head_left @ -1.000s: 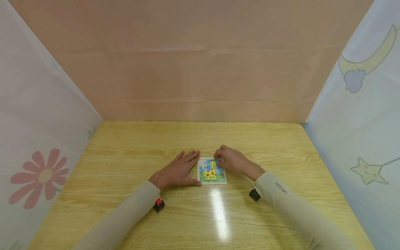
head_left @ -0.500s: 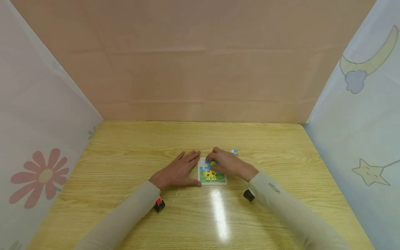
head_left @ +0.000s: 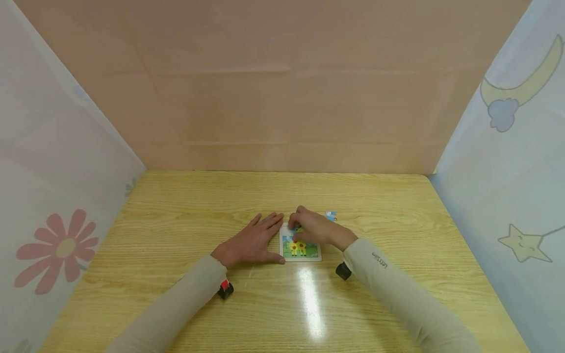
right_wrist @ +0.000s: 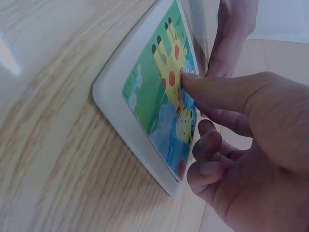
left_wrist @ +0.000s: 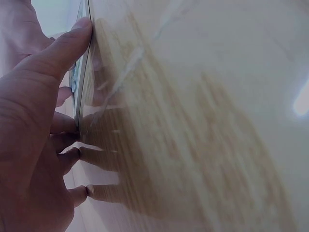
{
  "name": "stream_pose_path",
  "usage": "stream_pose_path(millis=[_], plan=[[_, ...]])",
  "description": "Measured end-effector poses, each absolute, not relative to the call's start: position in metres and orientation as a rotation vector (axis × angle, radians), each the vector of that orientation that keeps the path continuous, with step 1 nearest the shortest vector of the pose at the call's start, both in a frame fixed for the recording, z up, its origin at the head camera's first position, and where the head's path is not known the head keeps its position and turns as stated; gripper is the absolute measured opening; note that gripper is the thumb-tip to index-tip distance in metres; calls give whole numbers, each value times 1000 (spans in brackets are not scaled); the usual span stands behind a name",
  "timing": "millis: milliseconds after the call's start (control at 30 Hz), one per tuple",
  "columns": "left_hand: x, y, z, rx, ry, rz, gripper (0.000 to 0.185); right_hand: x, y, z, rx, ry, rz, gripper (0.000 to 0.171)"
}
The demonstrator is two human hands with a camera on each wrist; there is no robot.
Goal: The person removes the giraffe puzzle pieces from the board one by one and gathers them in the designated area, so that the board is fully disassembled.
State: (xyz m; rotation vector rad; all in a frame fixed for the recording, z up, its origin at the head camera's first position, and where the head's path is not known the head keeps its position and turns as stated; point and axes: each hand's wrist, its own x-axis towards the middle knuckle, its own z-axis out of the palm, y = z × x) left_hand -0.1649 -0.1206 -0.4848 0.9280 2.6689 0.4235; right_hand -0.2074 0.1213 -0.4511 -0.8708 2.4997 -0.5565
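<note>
Two hands down on the wooden table [head_left: 176, 230], both at the giraffe puzzle board [head_left: 304, 252] lying flat near the middle; most of the picture apparently filled in already: green grass, yellow legs with red spots, blue sky all showing in the right wrist view [right_wrist: 164, 92]; upper part of the board covered by the right hand [head_left: 311, 229], so impossible to say from the head view how many gaps remain up there; one loose puzzle piece [head_left: 331, 215], blue and white, lying on the table just beyond the right hand, apart from the board; by judgement well along, with at least that piece left to seat and whatever sits under the fingers left to settle.

Now the grips; left hand [head_left: 251, 241] spread flat on the table, fingers straight, thumb [left_wrist: 58, 53] pressed along the board's left edge, bracing it, holding nothing; right hand over the board's upper half, thumb tip [right_wrist: 193, 82] pressing down on the picture at the giraffe's spotted body, other fingers [right_wrist: 212, 145] curled in beside it toward the board's far end; possibly working a piece into place, but no piece visibly pinched between those fingers; more a press than a hold.
</note>
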Motion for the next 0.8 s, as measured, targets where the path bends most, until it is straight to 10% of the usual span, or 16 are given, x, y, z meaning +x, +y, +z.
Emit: stream_pose_path(millis=[800], plan=[[-164, -122, -484, 926, 2675, 386, 115, -214, 135, -451, -924, 2518, -694, 15]])
